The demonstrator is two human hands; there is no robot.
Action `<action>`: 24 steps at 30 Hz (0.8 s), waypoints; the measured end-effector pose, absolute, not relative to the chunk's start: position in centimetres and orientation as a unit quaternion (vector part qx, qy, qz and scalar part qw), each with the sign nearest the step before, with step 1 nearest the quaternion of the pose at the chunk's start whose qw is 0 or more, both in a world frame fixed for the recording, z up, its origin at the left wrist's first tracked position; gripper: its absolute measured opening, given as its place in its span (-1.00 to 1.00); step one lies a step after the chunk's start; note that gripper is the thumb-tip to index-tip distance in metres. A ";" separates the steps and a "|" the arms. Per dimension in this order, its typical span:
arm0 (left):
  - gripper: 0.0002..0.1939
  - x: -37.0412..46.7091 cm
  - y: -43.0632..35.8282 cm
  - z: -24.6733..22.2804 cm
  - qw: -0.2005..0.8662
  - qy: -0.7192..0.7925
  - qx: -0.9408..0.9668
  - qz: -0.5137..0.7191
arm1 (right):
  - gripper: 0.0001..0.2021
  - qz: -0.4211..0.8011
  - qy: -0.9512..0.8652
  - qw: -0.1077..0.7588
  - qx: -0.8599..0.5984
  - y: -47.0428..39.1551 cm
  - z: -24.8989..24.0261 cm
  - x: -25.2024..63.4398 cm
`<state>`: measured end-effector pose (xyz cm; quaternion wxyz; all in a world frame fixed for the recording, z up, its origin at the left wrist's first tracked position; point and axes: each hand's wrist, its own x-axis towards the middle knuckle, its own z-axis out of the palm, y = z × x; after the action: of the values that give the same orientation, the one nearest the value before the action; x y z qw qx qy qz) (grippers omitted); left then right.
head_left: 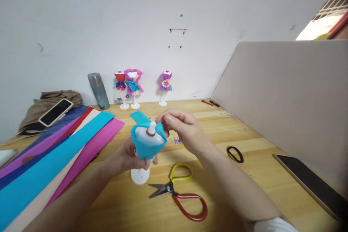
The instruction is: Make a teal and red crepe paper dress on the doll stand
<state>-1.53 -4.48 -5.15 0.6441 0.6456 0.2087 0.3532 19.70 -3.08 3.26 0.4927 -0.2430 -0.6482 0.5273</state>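
Note:
My left hand (129, 156) is wrapped round the waist of a small white mannequin (145, 135) on a round stand. Blue crepe paper (148, 149) goes around its chest and shoulders, with a loose end sticking up behind. At the mannequin's right shoulder, my right hand (186, 127) has its fingers closed in a pinch at the edge of the blue paper; the fingertips are partly hidden. Scissors (169, 187) with one yellow and one red handle lie on the table just below, blades partly apart.
Crepe paper strips (67, 139) in several colours spread over the left side, near a phone (56, 112) and a bottle (98, 90). Dressed mannequins (135, 83) stand by the wall. A black band (235, 154) and a dark flat device (310, 185) lie at right, beside a partition (288, 105).

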 end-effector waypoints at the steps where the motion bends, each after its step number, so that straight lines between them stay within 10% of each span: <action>1: -0.50 -1.5 -4.5 -4.9 0.662 0.176 0.634 0.359 | -0.75 0.533 -0.648 0.492 -0.234 -3.2 3.1 19.6; 11: -0.31 -0.2 -4.1 -6.0 0.851 -0.030 0.413 0.323 | -0.61 0.101 -0.780 0.570 -0.235 -3.8 0.6 17.9; 24: -0.26 1.4 -5.4 -6.3 0.894 -0.013 0.340 0.290 | -0.79 0.002 -0.769 0.597 -0.228 -4.5 0.0 16.7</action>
<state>1.35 -5.43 -6.35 0.8943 0.3403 -0.0128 0.2901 16.73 -4.48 0.05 0.5969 -0.2282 -0.7692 0.0022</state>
